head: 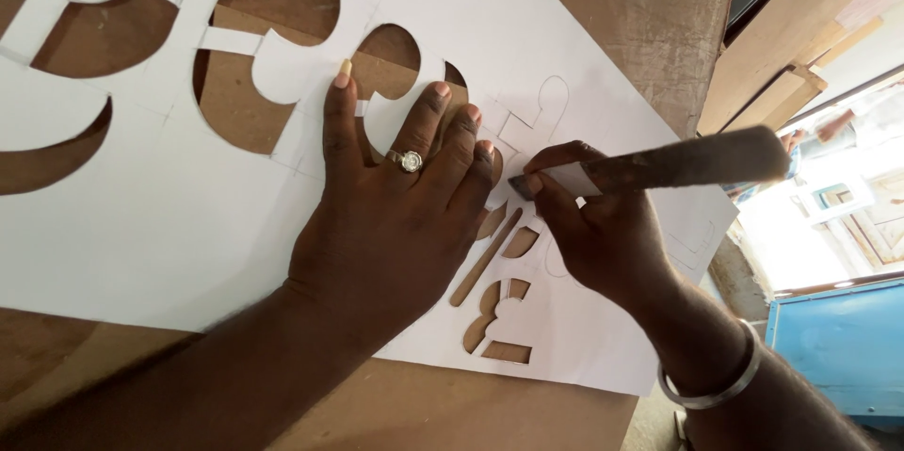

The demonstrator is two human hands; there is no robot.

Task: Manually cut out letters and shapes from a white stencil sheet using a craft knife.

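A large white paper sheet (169,225) with big curved shapes cut out of it lies on a brown wooden board (443,413). My left hand (395,216), a ring on one finger, presses flat on the sheet with fingers spread next to a cutout. My right hand (593,225), with a metal bangle on the wrist, grips a cutting knife (678,164) that has a long brown handle. The blade tip meets the paper just right of my left fingertips, among pencil outlines. Small cut shapes (494,314) show brown board below my hands.
The board's right edge (725,56) drops off beside the sheet. Wooden planks and frames (800,46) lie beyond it at upper right. A blue box (838,347) stands at lower right, on the floor.
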